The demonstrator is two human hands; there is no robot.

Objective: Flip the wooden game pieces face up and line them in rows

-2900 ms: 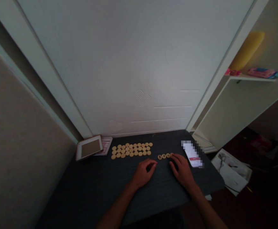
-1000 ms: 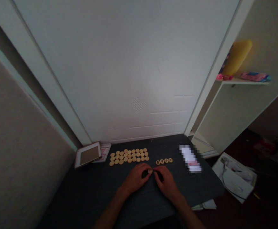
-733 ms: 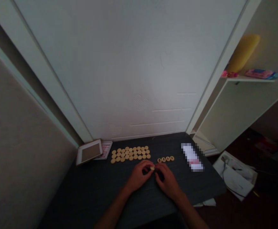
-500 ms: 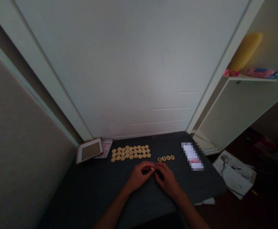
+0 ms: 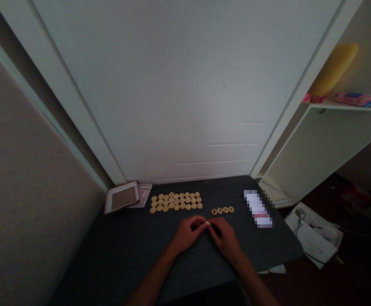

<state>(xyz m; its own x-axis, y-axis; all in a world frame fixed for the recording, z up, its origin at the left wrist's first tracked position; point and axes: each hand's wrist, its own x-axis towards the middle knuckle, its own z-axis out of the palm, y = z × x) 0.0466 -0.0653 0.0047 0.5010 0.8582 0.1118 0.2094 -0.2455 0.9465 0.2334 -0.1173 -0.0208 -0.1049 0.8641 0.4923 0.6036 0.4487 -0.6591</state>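
Note:
Between my fingertips is a small round wooden xiangqi piece [image 5: 208, 223], partly covered by the fingers. My left hand [image 5: 189, 231] pinches it from the left side, and my right hand [image 5: 224, 235] pinches it from the right. Just beyond my right hand, several xiangqi pieces with dark characters [image 5: 222, 210] lie face up in a short row. Farther left, many blank-looking wooden discs [image 5: 177, 202] are laid out in three rows on the dark table [image 5: 134, 246].
A framed tray-like board [image 5: 125, 197] rests on a red-and-white printed item [image 5: 145, 195] at the back left. On the right lies a blurred-out rectangular object [image 5: 258, 209]. A white panel [image 5: 204, 93] rises behind the table; a white box [image 5: 315, 236] stands on the floor.
My view has shifted slightly, so the scene sits a little to the right. Both hands keep the piece, which has been tilted between the fingertips.

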